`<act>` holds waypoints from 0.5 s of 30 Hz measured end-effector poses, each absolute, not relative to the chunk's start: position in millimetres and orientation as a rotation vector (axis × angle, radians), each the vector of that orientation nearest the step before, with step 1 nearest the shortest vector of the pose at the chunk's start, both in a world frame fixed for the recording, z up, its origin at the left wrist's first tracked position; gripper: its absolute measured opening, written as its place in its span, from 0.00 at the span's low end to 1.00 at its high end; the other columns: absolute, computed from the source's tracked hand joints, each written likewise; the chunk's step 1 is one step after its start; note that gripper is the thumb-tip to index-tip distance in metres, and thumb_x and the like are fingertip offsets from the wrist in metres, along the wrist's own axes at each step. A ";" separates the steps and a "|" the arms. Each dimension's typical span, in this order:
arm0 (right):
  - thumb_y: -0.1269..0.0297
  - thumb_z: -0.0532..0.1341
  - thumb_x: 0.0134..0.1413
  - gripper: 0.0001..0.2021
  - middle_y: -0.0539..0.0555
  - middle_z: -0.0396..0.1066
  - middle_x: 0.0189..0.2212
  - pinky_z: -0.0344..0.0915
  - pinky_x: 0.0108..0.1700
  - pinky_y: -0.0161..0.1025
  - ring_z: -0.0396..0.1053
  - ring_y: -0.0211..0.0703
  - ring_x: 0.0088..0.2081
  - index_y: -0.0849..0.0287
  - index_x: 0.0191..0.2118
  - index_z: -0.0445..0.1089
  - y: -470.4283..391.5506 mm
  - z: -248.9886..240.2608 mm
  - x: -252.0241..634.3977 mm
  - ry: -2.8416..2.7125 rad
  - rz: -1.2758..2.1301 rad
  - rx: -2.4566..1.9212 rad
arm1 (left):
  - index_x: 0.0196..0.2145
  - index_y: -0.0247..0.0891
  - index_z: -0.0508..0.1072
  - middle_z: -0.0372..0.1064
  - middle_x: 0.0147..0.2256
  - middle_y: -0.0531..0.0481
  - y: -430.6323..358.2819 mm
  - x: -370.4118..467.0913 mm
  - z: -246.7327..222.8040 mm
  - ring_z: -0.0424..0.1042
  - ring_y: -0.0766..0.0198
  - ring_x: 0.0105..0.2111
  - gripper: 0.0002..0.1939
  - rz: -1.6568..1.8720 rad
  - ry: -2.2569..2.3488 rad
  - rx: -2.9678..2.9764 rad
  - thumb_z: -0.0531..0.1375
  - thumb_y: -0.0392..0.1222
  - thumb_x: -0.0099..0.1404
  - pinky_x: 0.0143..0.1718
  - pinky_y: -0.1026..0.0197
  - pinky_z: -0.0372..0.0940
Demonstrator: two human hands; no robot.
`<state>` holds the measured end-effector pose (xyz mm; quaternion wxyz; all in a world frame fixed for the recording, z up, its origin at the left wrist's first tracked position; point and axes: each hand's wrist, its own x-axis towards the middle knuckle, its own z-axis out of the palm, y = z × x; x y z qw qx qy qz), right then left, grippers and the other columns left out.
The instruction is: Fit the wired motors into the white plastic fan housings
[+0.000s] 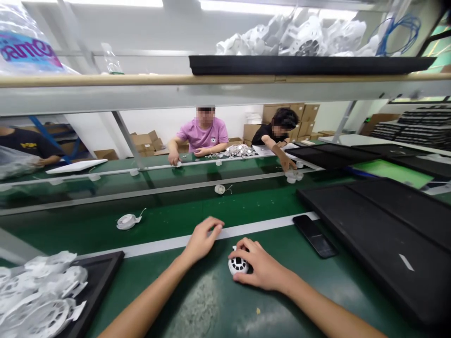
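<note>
On the green work surface, my right hand (259, 265) has its fingers wrapped round a small round white plastic part with black slots (237, 265), which rests on the table. Part of it is hidden under the fingers. My left hand (204, 238) is a little further off to the left, above the white strip (243, 230); its fingers are loosely bent, thumb apart, with nothing visible in them. A white round part with a thin wire (127, 221) lies on the green belt (169, 211) to its left. Another such wired part (220, 189) sits further back.
A black tray (105, 277) heaped with white round frames (42, 300) stands at the near left. To the right lie a phone (314, 236) and large black trays (380, 234). A shelf (148, 96) crosses overhead. Co-workers sit across the belt, one person's hand (288, 163) reaching over white parts.
</note>
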<state>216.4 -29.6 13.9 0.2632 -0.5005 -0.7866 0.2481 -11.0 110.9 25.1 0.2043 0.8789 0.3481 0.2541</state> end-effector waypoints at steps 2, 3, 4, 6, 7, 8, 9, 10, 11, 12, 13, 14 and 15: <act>0.54 0.70 0.58 0.23 0.54 0.64 0.55 0.62 0.62 0.50 0.64 0.52 0.56 0.41 0.59 0.72 -25.5 12.9 222.4 -2.090 0.677 -1.407 | 0.58 0.42 0.72 0.69 0.61 0.42 156.5 7.4 28.8 0.69 0.52 0.60 0.17 0.769 1.142 2.554 0.51 0.40 0.76 0.59 0.49 0.67; 0.54 0.70 0.58 0.23 0.54 0.63 0.56 0.62 0.62 0.50 0.64 0.52 0.55 0.41 0.59 0.72 -23.7 12.6 226.1 -2.074 0.677 -1.432 | 0.61 0.42 0.69 0.64 0.65 0.40 179.5 17.7 29.9 0.64 0.49 0.64 0.20 0.760 1.191 2.581 0.53 0.38 0.74 0.62 0.46 0.65; 0.53 0.69 0.59 0.23 0.54 0.63 0.56 0.63 0.62 0.50 0.64 0.52 0.55 0.41 0.59 0.72 -22.1 12.6 230.2 -2.060 0.671 -1.455 | 0.64 0.42 0.67 0.60 0.68 0.39 201.4 27.8 30.8 0.60 0.45 0.67 0.23 0.740 1.229 2.598 0.56 0.36 0.72 0.64 0.43 0.62; 0.52 0.68 0.60 0.23 0.54 0.63 0.56 0.63 0.62 0.50 0.64 0.53 0.56 0.41 0.60 0.71 -19.4 13.4 239.1 -2.037 0.649 -1.495 | 0.65 0.41 0.67 0.57 0.69 0.37 238.5 45.1 33.4 0.55 0.41 0.70 0.26 0.678 1.329 2.625 0.61 0.36 0.70 0.65 0.39 0.60; 0.51 0.68 0.60 0.23 0.54 0.63 0.56 0.63 0.62 0.51 0.64 0.53 0.56 0.41 0.60 0.71 -18.2 14.1 243.5 -2.026 0.636 -1.514 | 0.64 0.40 0.68 0.59 0.69 0.37 252.8 51.1 35.6 0.57 0.41 0.69 0.26 0.644 1.386 2.628 0.63 0.38 0.70 0.65 0.38 0.61; 0.51 0.68 0.60 0.23 0.54 0.64 0.56 0.62 0.62 0.51 0.64 0.53 0.56 0.41 0.60 0.71 -17.0 14.8 247.8 -2.011 0.625 -1.536 | 0.63 0.39 0.69 0.61 0.67 0.37 264.1 54.8 38.5 0.61 0.42 0.67 0.25 0.615 1.445 2.625 0.64 0.41 0.71 0.64 0.37 0.62; 0.51 0.67 0.60 0.23 0.54 0.64 0.56 0.62 0.63 0.51 0.64 0.53 0.56 0.41 0.60 0.71 -15.8 15.5 251.7 -1.990 0.618 -1.558 | 0.62 0.38 0.69 0.63 0.65 0.38 272.6 56.2 42.3 0.65 0.44 0.64 0.23 0.593 1.507 2.616 0.64 0.44 0.72 0.62 0.37 0.64; 0.51 0.67 0.61 0.22 0.54 0.64 0.56 0.62 0.63 0.51 0.64 0.53 0.56 0.41 0.60 0.71 -14.8 16.0 255.0 -1.964 0.612 -1.578 | 0.61 0.38 0.70 0.65 0.63 0.39 278.4 55.5 47.0 0.68 0.46 0.61 0.22 0.580 1.571 2.602 0.64 0.46 0.72 0.60 0.38 0.66; 0.51 0.67 0.61 0.22 0.54 0.64 0.56 0.62 0.63 0.51 0.64 0.53 0.56 0.42 0.59 0.71 -13.9 16.2 257.7 -1.939 0.607 -1.594 | 0.60 0.37 0.70 0.66 0.62 0.40 282.1 53.2 52.4 0.70 0.48 0.59 0.22 0.575 1.636 2.582 0.63 0.47 0.73 0.59 0.39 0.68; 0.51 0.67 0.61 0.21 0.54 0.64 0.55 0.62 0.63 0.51 0.64 0.53 0.57 0.42 0.59 0.71 -13.1 16.2 259.9 -1.919 0.598 -1.606 | 0.60 0.37 0.71 0.67 0.61 0.40 284.1 49.7 58.5 0.71 0.50 0.57 0.21 0.577 1.701 2.555 0.63 0.47 0.73 0.57 0.40 0.70; 0.51 0.67 0.61 0.22 0.54 0.64 0.55 0.61 0.64 0.51 0.64 0.54 0.57 0.42 0.59 0.71 -12.4 16.1 261.7 -1.911 0.585 -1.612 | 0.60 0.37 0.71 0.68 0.60 0.40 284.8 45.9 64.8 0.72 0.50 0.56 0.21 0.584 1.764 2.522 0.63 0.48 0.73 0.56 0.41 0.70; 0.51 0.68 0.60 0.22 0.55 0.64 0.56 0.60 0.64 0.51 0.63 0.54 0.58 0.42 0.59 0.71 -11.8 16.0 263.4 -1.913 0.565 -1.615 | 0.60 0.37 0.71 0.68 0.59 0.41 284.7 42.5 71.2 0.72 0.51 0.55 0.21 0.595 1.821 2.483 0.63 0.48 0.73 0.56 0.42 0.70; 0.51 0.68 0.59 0.23 0.55 0.64 0.56 0.60 0.64 0.52 0.63 0.55 0.58 0.42 0.59 0.71 -11.2 16.0 265.0 -1.922 0.542 -1.621 | 0.59 0.37 0.71 0.68 0.59 0.41 284.0 40.1 77.4 0.72 0.51 0.55 0.21 0.609 1.866 2.443 0.63 0.47 0.73 0.56 0.42 0.70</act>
